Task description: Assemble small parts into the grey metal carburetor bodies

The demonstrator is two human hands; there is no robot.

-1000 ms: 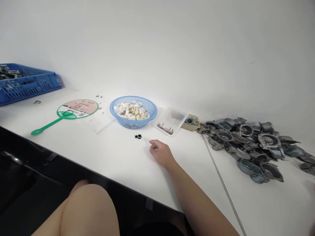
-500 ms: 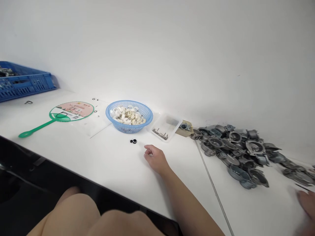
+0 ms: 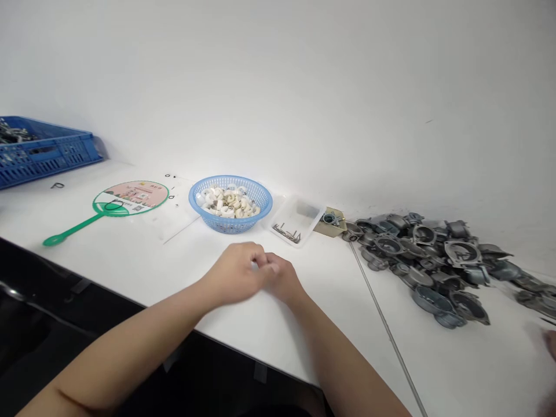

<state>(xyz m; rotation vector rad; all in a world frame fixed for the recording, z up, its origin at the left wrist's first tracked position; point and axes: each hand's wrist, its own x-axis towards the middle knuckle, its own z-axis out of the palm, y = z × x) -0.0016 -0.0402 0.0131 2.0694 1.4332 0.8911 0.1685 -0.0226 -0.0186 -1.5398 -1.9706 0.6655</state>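
The left hand [image 3: 234, 273] and the right hand [image 3: 282, 279] met in front of the body, their fingers curled and pressed together. A small pale object [image 3: 254, 265] barely showed between them. It was too small and too hidden to identify, and I could not tell which hand gripped it, or whether either did.

Just beyond the hands stood a blue plastic mesh basket [image 3: 230, 182] heaped with white rings [image 3: 228, 202]. To its right lay a clear plastic tray [image 3: 304, 212] holding small bent metal pins [image 3: 286, 234], and touching that tray was a piece of cardboard [image 3: 335, 227] with a metal fitting [image 3: 330, 219] on it. Farther right, a loose pile of cast aluminium housings [image 3: 421, 260] spread along the white surface [image 3: 143, 266], with a thin metal rod [image 3: 386, 330] lying just left of it. Another person's blurred hand [image 3: 551, 347] entered at the right edge, well apart from the pile's front.

Left of the basket lay a clear plastic sheet [image 3: 178, 223], partly under a round paper fan [image 3: 132, 197] with a green handle [image 3: 73, 230]. A black O-ring [image 3: 113, 205] rested on the fan. At the far left, a blue plastic crate [image 3: 43, 157] held metal parts [image 3: 11, 132].
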